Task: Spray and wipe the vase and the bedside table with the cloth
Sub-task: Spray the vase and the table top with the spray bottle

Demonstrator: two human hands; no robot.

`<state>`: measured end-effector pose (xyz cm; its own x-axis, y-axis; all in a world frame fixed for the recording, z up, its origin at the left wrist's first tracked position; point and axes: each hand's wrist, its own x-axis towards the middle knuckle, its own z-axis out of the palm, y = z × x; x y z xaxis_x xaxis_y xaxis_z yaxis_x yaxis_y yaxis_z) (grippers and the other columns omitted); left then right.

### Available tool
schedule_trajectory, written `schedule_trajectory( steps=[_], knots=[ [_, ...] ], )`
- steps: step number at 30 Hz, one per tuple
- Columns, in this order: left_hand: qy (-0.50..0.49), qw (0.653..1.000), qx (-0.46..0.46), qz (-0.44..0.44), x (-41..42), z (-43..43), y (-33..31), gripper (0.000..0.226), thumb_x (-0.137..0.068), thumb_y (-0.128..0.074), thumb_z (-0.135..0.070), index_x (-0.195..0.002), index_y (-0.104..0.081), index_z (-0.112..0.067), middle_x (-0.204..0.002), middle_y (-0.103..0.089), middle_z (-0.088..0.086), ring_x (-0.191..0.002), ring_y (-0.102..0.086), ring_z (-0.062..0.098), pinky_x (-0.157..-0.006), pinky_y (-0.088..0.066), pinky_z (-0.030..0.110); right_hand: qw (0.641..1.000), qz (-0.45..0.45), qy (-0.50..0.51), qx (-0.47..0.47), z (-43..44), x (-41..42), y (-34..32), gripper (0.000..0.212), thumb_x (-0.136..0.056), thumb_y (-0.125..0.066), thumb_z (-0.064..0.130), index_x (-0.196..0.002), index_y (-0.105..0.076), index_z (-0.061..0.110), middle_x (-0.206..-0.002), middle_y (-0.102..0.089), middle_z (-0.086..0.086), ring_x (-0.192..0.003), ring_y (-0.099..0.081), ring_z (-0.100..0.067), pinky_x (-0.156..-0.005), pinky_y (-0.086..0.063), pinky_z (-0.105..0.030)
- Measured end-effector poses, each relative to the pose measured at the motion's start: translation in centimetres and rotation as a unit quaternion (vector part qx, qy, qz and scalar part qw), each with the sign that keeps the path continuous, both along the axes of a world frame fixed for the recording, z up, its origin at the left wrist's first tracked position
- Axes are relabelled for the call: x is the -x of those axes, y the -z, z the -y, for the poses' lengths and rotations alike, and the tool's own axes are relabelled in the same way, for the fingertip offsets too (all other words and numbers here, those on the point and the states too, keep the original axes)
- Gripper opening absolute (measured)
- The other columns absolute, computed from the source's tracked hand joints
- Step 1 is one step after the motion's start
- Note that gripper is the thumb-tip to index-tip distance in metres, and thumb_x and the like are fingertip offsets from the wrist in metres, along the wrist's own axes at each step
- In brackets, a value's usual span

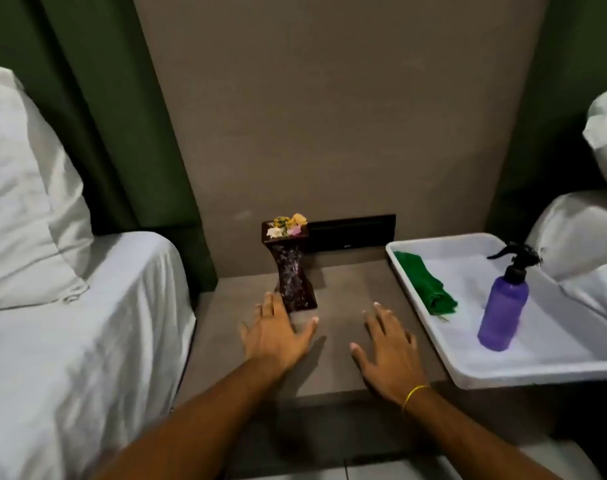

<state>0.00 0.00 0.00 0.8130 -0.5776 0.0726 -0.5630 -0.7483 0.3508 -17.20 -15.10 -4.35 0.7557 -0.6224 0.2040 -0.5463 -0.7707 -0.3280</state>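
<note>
- The left hand (277, 332) is flat, palm down, fingers spread wide.
- The right hand (386, 351) is flat too, fingers spread.
- Both arms reach forward.

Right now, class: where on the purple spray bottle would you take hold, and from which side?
Grip the purple spray bottle round its body, below the black trigger head. It stands upright in the white tray. Come from the left with the right hand, probably: that side is open and the nozzle points that way, toward the vase.
</note>
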Motion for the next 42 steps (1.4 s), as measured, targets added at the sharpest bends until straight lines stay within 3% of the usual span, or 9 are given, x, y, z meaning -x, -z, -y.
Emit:
schedule_trajectory(
  steps=[6,15,20,24,27,30,35,39,42],
  knots=[
    [0.032,0.992,-0.123,-0.013,2.3,0.3,6.5,0.114,-0.081,-0.011,-0.097,-0.168,0.006,-0.026,-0.178,0.012,0.003,-0.163,0.010,0.032,-0.126,-0.001,0.071,0.996,-0.044,-0.020,0.069,0.8,0.5,2.1,0.074,-0.094,-0.024,0.065,-0.154,-0.042,0.025,-0.164,-0.036,0.000,-0.151,-0.034,-0.027,-0.120,-0.027,-0.052],
    [0.044,0.991,-0.124,0.020,2.0,0.5,7.4,0.111,-0.081,-0.001,-0.096,-0.168,0.008,-0.028,-0.178,0.013,0.002,-0.164,0.008,0.030,-0.127,-0.004,0.069,0.998,-0.042,-0.036,0.023,0.8,1.2,1.7,0.073,-0.094,-0.030,0.060,-0.153,-0.041,0.019,-0.166,-0.031,-0.005,-0.152,-0.029,-0.031,-0.124,-0.020,-0.053],
    [0.025,0.990,-0.140,0.001,2.3,0.8,6.3,0.120,-0.070,0.008,-0.099,-0.168,0.003,-0.030,-0.179,0.008,0.000,-0.164,0.005,0.029,-0.127,-0.007,0.067,0.952,0.278,-0.129,-0.010,1.3,4.9,-6.7,0.047,-0.094,-0.060,0.026,-0.139,-0.056,0.012,-0.145,-0.058,-0.002,-0.133,-0.055,-0.017,-0.110,-0.045,-0.036],
    [0.022,0.989,-0.147,-0.002,2.1,1.0,6.3,0.118,-0.071,0.006,-0.100,-0.168,0.003,-0.033,-0.179,0.008,0.000,-0.164,0.004,0.028,-0.126,-0.008,0.066,0.836,0.530,0.084,0.114,7.7,11.5,-12.8,0.037,-0.081,-0.074,0.012,-0.115,-0.061,0.004,-0.115,-0.062,-0.007,-0.106,-0.058,-0.025,-0.094,-0.048,-0.040],
    [0.025,0.988,-0.155,0.009,2.0,1.0,6.7,0.114,-0.075,0.004,-0.098,-0.168,0.004,-0.032,-0.179,0.008,0.000,-0.164,0.005,0.028,-0.126,-0.009,0.066,0.845,0.509,0.144,-0.076,14.1,13.8,-12.0,0.076,-0.070,-0.080,0.023,-0.136,-0.044,0.014,-0.137,-0.047,-0.004,-0.122,-0.049,-0.023,-0.102,-0.047,-0.040],
    [0.027,0.986,-0.163,0.004,1.8,1.0,6.7,0.115,-0.075,0.003,-0.099,-0.168,0.007,-0.032,-0.179,0.011,0.001,-0.164,0.006,0.029,-0.126,-0.007,0.067,0.865,0.390,0.007,-0.316,16.8,13.9,-9.8,0.098,-0.067,-0.084,0.018,-0.150,-0.033,0.029,-0.145,-0.047,0.004,-0.122,-0.057,-0.019,-0.092,-0.055,-0.030],
    [0.030,0.986,-0.163,0.007,2.0,1.0,6.5,0.119,-0.067,0.012,-0.099,-0.167,0.007,-0.036,-0.179,0.012,0.001,-0.164,0.007,0.029,-0.126,-0.008,0.067,0.900,0.272,-0.074,-0.333,17.3,11.9,-8.3,0.080,-0.078,-0.085,0.007,-0.145,-0.046,0.028,-0.117,-0.072,-0.009,-0.109,-0.070,-0.026,-0.086,-0.061,-0.034],
    [0.030,0.988,-0.152,0.002,1.9,1.0,6.7,0.111,-0.075,0.003,-0.098,-0.167,0.007,-0.036,-0.178,0.012,0.001,-0.164,0.008,0.029,-0.126,-0.006,0.067,0.932,0.220,-0.074,-0.280,16.4,10.3,-8.0,0.074,-0.075,-0.089,0.021,-0.135,-0.051,0.040,-0.123,-0.067,0.016,-0.111,-0.067,-0.012,-0.080,-0.058,-0.018],
    [0.029,0.987,-0.156,0.008,1.9,0.9,6.8,0.108,-0.078,0.001,-0.097,-0.167,0.007,-0.036,-0.179,0.011,0.000,-0.164,0.009,0.028,-0.126,-0.005,0.067,0.936,0.229,-0.045,-0.262,16.5,9.5,-7.9,0.074,-0.073,-0.090,0.023,-0.133,-0.051,0.041,-0.122,-0.063,0.021,-0.110,-0.065,-0.012,-0.082,-0.059,-0.021]
  ],
)
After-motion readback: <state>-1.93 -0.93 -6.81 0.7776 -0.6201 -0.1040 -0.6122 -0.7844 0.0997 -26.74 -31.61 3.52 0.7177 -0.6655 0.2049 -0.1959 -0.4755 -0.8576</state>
